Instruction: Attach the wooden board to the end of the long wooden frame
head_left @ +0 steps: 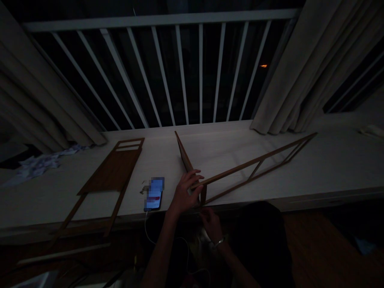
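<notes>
A long slatted wooden frame (255, 161) lies at a slant across a pale tabletop (228, 188), its near end raised against a narrow wooden piece (183, 157) standing on edge, and the two meet in a corner close to the table's front edge. The left hand (187, 192) is closed around that corner, fingers curled over the joint, grasping it. The right hand (210, 224) sits lower, at the table edge under the corner; the light is too poor there to tell whether it grips anything or just rests close by. A metal bracelet (219, 242) circles that wrist.

The strips look thin, stiff and light, so the frame should lift easily, but it is long and slender – a twist at the far tip would put strain on the small joints. The corner, where the hand already is, looks like the firmest place to hold, with a second hold along the long rail.

To the left lies a flat wooden panel (111, 170) with slats at both ends, and beside it a phone (154, 194) with a charging cable (146, 228) trailing off the edge. Behind stand a white railing (162, 18) and beige curtains (300, 72).
</notes>
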Available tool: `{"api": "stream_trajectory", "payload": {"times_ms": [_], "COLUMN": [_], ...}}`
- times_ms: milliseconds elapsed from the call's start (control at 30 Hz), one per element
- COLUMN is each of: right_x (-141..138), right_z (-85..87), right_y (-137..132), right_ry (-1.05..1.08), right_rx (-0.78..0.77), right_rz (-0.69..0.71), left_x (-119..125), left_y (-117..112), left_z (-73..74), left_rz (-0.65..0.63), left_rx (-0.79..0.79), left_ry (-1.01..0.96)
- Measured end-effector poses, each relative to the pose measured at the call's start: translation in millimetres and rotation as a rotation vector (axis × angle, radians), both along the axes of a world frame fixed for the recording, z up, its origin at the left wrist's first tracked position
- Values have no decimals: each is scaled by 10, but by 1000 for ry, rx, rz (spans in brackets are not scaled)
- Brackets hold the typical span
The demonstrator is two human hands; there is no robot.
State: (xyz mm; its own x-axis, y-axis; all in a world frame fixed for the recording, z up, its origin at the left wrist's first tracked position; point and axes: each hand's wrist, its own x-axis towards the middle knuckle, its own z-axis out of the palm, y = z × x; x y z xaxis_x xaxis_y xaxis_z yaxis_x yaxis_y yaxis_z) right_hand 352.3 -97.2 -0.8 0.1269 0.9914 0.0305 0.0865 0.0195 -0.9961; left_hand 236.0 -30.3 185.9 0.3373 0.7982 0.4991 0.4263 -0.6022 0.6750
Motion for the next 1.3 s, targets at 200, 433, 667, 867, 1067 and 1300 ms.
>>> {"api": "stream_trajectory", "payload": {"times_ms": [200, 433, 667, 867, 1067, 1300], "right_x": [83, 95, 64, 34, 5, -40], "right_z": [-33, 3, 29, -12, -30, 1], "right_y": [17, -15, -24, -39, -34, -12], "right_ry": [-371, -536, -626, -583, -574, -410], "right_rx": [70, 46, 61, 68, 52, -14], "right_rz": [4, -54, -30, -56, -54, -104], "left_x": [0, -8, -2, -1, -3, -8], "left_y": [-5, -1, -8, -9, -7, -13], "left_z": [-4, -1, 5, 2, 10, 15], "left_rz": [14, -1, 4, 8, 12, 8], "left_rx": [-3, -13, -9, 9, 4, -14], "left_ry": [2, 7, 2, -4, 5, -1]}}
